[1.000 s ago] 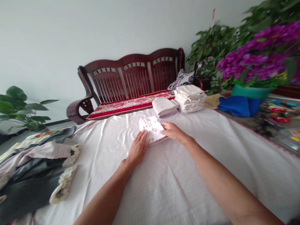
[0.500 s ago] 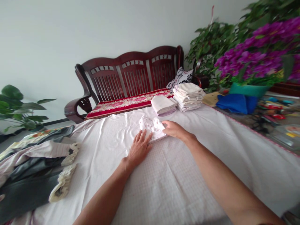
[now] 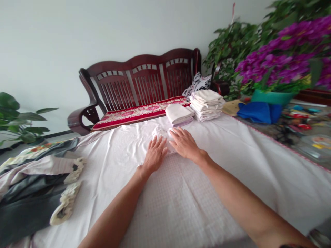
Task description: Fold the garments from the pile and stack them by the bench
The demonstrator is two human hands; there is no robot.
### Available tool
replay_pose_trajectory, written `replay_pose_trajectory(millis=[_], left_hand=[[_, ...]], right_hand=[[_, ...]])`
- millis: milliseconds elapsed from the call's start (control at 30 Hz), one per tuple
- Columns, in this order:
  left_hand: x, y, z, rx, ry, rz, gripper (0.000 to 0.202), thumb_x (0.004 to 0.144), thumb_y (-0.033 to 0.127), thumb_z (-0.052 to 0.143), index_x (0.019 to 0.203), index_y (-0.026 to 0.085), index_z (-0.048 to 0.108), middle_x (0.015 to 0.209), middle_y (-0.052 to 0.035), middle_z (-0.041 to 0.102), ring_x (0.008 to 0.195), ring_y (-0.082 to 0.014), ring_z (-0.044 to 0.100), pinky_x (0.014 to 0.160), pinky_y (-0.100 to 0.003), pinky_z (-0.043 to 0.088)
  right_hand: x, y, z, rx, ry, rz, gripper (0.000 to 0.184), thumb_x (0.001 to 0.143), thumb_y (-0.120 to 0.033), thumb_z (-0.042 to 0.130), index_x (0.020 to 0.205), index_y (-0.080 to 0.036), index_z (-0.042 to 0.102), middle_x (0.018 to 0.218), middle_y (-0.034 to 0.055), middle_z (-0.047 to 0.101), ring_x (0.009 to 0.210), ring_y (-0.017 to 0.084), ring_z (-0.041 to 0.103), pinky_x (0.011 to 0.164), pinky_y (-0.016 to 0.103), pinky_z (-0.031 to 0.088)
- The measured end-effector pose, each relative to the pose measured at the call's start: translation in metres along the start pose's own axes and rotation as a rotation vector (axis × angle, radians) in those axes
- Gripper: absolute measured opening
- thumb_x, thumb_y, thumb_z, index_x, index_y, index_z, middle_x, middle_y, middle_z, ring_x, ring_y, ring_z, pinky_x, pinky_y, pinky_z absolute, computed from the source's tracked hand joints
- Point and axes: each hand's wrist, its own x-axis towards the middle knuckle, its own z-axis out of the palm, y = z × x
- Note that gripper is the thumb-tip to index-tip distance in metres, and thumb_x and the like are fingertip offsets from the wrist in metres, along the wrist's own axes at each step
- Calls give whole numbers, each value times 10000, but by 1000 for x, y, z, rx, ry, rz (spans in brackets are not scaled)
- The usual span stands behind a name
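Note:
A small white cloth with a faint pattern (image 3: 160, 132) lies on the white sheet (image 3: 165, 196), partly hidden under my hands. My left hand (image 3: 155, 155) rests open and flat on its near left part. Across the right part my right hand (image 3: 184, 143) is laid open, with fingers stretched forward. Just beyond the cloth sits a low pile of folded white cloth (image 3: 179, 114). A taller stack of folded white cloths (image 3: 207, 105) stands beside that pile on the right.
Dark and striped clothes (image 3: 33, 186) lie heaped at the left. Behind is a wooden bench (image 3: 139, 79) with a red runner. To the right are a blue cloth (image 3: 260, 112), small clutter and purple flowers (image 3: 289, 58). A leafy plant (image 3: 23, 117) stands far left.
My right hand has let go of the cloth's right edge and moved left, now flat over it. The left hand stays on the cloth. The view has shifted slightly.

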Motion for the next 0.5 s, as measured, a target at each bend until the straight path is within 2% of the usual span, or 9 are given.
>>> replay_pose_trajectory(millis=[67,167,300,367,433,500], left_hand=[[1,2,6,35,-56,-3,548,1047,415,355,1544,186,388,1632,-111,331,1544,-344,150,1220,-571,207],[1,-2,13,13,-103,-13,567,1030,422,404,1547,191,381,1644,-108,302,1544,-365,125,1215,-598,187],[5,-15,17,-212,-67,-26,518,1006,351,456,1496,183,461,1620,-112,357,1548,-320,151,1227,-531,219],[8,-22,16,-356,39,-150,486,980,281,484,1447,152,513,1574,-146,429,1512,-291,286,1217,-468,269],[13,-28,12,-505,169,-390,485,940,225,526,1416,131,531,1507,-180,506,1398,-275,476,1154,-420,372],[18,-31,7,-679,249,-622,520,892,211,593,1402,131,529,1383,-177,615,1208,-253,634,1025,-371,483]], right_hand=[[-2,2,13,3,-108,15,564,1021,-411,377,1521,-153,421,1630,121,338,1513,318,222,1207,521,203],[-2,11,27,19,-217,46,572,1028,-432,348,1545,-190,383,1662,101,262,1526,316,196,1201,565,197],[-2,20,32,31,-186,55,556,1027,-390,348,1549,-200,368,1658,111,273,1508,321,243,1176,536,260],[-1,21,30,34,-133,100,555,1018,-391,385,1526,-169,387,1618,153,343,1470,318,317,1152,483,303],[-1,19,26,48,-98,187,553,992,-428,457,1459,-130,444,1508,199,478,1384,316,429,1097,433,359],[1,18,21,62,-94,299,542,948,-487,539,1344,-117,521,1337,210,605,1266,323,526,1024,411,405]])
